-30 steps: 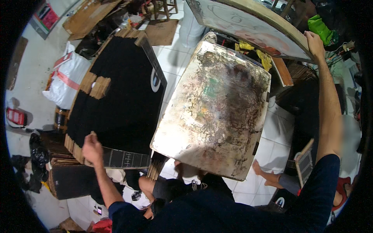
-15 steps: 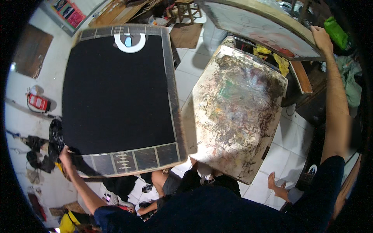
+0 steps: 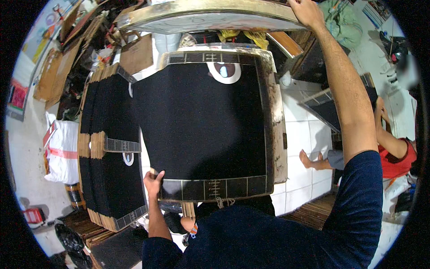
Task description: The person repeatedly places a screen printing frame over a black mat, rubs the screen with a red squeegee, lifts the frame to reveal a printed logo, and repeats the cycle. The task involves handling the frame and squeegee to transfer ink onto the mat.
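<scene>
A flat board covered in black cloth (image 3: 201, 121) lies over the paint-stained printing table (image 3: 279, 134), with a white curved print near its far edge and dark, ruled bands at its far and near ends. My left hand (image 3: 154, 183) grips this board's near left corner, fingers closed on the edge. Above the far side, a wood-edged printing screen (image 3: 215, 20) is tilted up. At its right end my right hand (image 3: 308, 14) holds the frame; some fingers are cut off by the picture's top.
To the left stand stacked black cloth-covered boards (image 3: 114, 107) beside a white sack (image 3: 64, 150). On the right, another person in a red top (image 3: 401, 157) handles a black board (image 3: 329, 107). Bare feet (image 3: 309, 160) rest on the white-tiled floor (image 3: 298, 175).
The black board has come rightward from beside the printing table to over it, my left hand still at its corner. The view has turned; my right hand still holds the screen up.
</scene>
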A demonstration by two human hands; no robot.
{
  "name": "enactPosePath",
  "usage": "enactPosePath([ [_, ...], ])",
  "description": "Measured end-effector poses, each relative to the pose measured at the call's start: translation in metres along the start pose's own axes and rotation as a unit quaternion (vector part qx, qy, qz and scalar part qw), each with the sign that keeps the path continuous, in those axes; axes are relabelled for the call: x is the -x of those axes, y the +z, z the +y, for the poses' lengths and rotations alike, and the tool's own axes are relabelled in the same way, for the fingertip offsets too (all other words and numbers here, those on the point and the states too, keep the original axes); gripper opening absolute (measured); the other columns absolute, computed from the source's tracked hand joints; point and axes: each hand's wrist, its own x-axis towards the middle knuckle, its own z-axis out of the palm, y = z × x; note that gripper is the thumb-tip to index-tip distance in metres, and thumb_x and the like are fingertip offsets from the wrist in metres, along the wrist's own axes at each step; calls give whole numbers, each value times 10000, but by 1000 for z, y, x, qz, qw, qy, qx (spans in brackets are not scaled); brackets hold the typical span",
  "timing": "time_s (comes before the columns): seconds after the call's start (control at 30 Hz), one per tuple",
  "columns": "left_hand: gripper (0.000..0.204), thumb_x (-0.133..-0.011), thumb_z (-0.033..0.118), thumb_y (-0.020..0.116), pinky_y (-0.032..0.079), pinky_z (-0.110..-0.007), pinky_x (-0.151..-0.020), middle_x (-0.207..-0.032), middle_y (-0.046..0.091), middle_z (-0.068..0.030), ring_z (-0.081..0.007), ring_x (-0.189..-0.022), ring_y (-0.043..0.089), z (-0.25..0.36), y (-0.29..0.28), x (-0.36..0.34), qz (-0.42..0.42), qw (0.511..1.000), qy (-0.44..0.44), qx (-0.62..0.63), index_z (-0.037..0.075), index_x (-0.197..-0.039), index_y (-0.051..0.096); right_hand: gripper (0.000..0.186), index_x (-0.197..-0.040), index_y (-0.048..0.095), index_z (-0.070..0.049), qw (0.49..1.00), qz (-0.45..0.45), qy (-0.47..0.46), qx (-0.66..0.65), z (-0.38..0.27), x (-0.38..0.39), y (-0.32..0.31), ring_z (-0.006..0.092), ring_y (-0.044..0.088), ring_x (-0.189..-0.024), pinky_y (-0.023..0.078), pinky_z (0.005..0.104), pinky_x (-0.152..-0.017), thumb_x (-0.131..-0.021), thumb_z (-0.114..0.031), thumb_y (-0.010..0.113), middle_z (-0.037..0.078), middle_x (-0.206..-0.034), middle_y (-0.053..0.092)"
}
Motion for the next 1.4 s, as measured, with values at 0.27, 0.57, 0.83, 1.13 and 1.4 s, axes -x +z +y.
enactPosePath([
  [0.27,646,-725,442,931,532,-427,-779,-869,707,-196,-314,-792,659,24,53,11,18,988,-17,-155,-74,-1013,669,404,-986,748,-36,998,-13,54,7,-16,-4,-12,430,696,-991,542,505,-882,-893,-376,551,249,-1016,720],
  [0.57,667,-724,417,934,523,-463,-906,-1014,719,-239,-386,-957,697,61,59,7,51,975,-46,-209,-46,-1101,638,422,-998,760,-53,998,5,69,12,-17,-30,-15,431,705,-994,550,500,-895,-872,-406,566,245,-1032,728],
  [0.83,792,-680,405,971,500,-473,-978,-1191,624,-280,-404,-1107,620,19,68,-23,15,978,-42,-205,-72,-1175,579,416,-1007,778,-96,995,-19,95,7,-23,-42,-20,406,714,-1004,556,479,-897,-860,-423,566,215,-1048,744],
  [1.13,638,-929,415,780,494,-461,-1014,-1242,641,-202,-300,-1186,614,170,64,-92,46,985,165,-12,-36,-1325,564,371,-981,777,-72,994,-2,109,-17,-21,45,-5,420,709,-954,555,485,-880,-876,-367,577,244,-1001,730],
  [1.4,606,-1022,649,479,529,-520,-870,-1172,619,-116,-298,-1015,602,298,105,-63,-32,876,-14,482,131,-1328,554,140,-768,727,-104,995,26,51,-77,-11,260,83,344,661,-730,544,451,-720,-849,-218,718,121,-737,678],
])
